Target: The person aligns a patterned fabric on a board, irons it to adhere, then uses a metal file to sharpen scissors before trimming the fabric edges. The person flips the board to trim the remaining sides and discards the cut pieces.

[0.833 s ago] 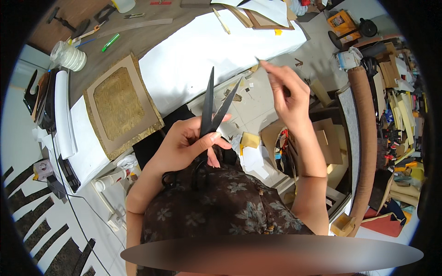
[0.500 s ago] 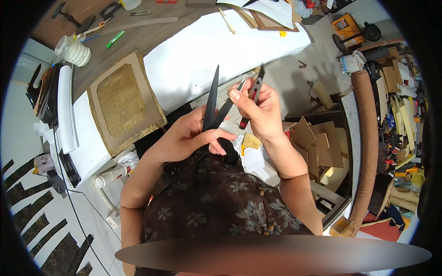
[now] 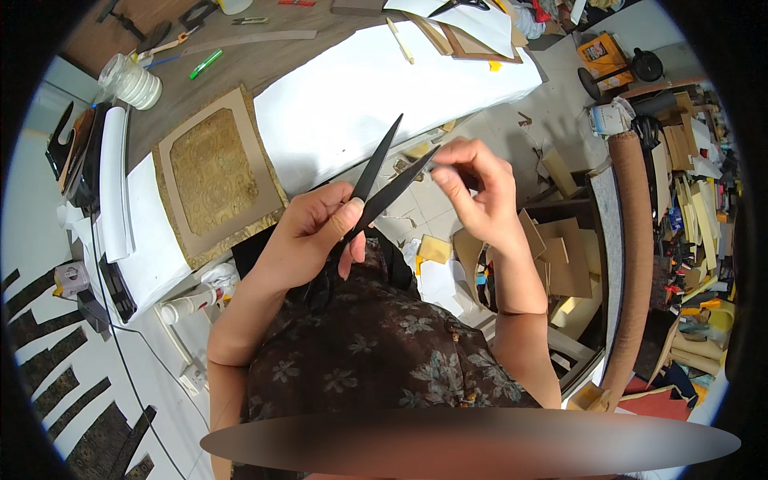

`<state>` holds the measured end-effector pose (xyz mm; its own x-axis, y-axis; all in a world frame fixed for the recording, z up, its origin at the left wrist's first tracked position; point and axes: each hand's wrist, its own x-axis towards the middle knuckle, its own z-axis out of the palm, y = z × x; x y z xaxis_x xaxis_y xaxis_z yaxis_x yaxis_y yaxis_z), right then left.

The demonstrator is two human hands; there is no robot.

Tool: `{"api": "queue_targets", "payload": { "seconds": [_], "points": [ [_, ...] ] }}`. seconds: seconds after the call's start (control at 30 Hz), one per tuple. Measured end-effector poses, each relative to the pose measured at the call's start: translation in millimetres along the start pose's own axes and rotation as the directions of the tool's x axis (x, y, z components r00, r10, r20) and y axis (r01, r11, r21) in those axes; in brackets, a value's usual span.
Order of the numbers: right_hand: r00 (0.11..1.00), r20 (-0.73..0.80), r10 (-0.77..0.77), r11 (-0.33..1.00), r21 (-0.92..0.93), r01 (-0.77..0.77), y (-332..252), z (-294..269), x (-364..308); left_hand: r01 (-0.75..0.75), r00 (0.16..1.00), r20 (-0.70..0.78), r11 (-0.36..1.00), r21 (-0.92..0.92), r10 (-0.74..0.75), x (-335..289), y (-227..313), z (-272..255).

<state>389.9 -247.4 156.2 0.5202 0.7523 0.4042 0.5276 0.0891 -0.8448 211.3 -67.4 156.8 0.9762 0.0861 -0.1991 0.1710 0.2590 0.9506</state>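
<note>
My left hand (image 3: pixel 316 232) is closed around a pair of black scissors (image 3: pixel 390 190), its thumb lying across the base of the blades. The two long blades stand apart and point up and to the right; the handles are mostly hidden against my dark flowered clothing (image 3: pixel 360 344). My right hand (image 3: pixel 480 188) is beside the tip of the lower blade, its fingers curled and the fingertips slightly smeared. Whether it touches the tip is unclear, and what lies inside the curled fingers is hidden.
Ahead is a worktable with white sheet (image 3: pixel 336 104). On its left lies a patterned panel with a cardboard frame (image 3: pixel 256 172), near a spool of cord (image 3: pixel 136 84) and a green pen (image 3: pixel 206 64). A bin of cardboard pieces (image 3: pixel 572 260) and a brown roll (image 3: pixel 634 264) stand right.
The scissors have tilted further right, with my left hand slightly lower. My right hand has shifted right, off the blade. The craft knife it held is no longer visible.
</note>
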Motion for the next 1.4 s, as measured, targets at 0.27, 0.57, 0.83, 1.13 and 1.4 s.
{"api": "queue_targets", "payload": {
  "seconds": [0.27, 0.57, 0.83, 1.13, 1.4],
  "points": [
    [0.953, 0.178, -0.246, 0.914, -0.284, 0.289, -16.4, -1.3, 10.4, 0.030, 1.000, 0.001, 1.000, 0.006, -0.030, -1.0, 4.0, 0.7],
    [0.966, 0.109, -0.236, 0.885, -0.386, 0.260, -16.6, -3.1, 12.1, 0.054, 0.999, 0.007, 0.999, 0.004, -0.054, -3.1, 3.9, 2.2],
    [0.950, 0.155, -0.272, 0.897, -0.316, 0.309, -13.8, 0.5, 4.4, 0.056, 0.998, -0.007, 0.998, -0.002, -0.056, -6.2, 2.3, 4.0],
    [0.979, 0.026, -0.204, 0.901, -0.385, 0.198, -5.7, -12.5, 17.9, 0.080, 0.997, 0.005, 0.997, -0.004, -0.080, -8.5, 0.1, 3.6],
    [0.986, 0.059, 0.157, 0.988, -0.010, -0.157, -19.9, -8.5, 8.7, 0.064, 0.998, 0.018, 0.996, -0.057, -0.063, -9.3, -0.5, 1.2]
  ]
}}
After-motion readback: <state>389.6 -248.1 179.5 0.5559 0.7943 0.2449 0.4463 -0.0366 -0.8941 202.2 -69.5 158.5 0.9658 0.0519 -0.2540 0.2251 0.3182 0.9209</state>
